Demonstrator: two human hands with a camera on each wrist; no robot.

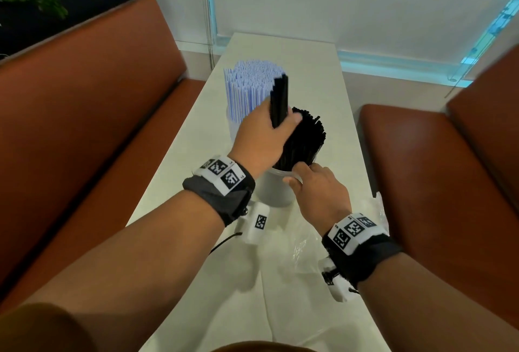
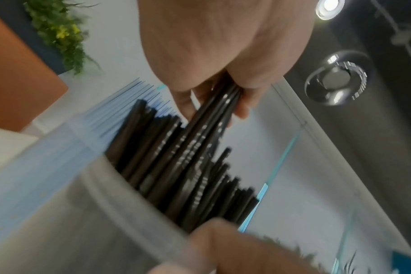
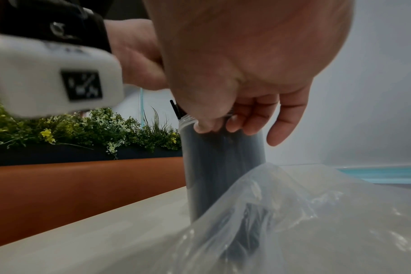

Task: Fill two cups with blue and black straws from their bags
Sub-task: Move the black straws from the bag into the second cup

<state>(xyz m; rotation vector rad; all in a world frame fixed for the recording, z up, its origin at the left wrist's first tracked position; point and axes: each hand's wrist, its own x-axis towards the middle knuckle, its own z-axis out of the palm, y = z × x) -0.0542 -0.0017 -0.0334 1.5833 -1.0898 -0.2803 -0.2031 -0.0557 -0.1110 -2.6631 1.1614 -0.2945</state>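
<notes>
- Left hand (image 1: 262, 140): fingers curled round a bundle of black straws (image 1: 279, 103), held over the near cup (image 1: 273, 190).
- Right hand (image 1: 320, 191): apparently pinching that cup's rim.
- Blue straws (image 1: 251, 90): upright in the far cup on the counter (image 1: 323, 76).

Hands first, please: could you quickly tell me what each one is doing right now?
Left hand: grips a small bunch of black straws above the near cup.
Right hand: holds the near cup's rim, thumb and fingers curled on it.
</notes>
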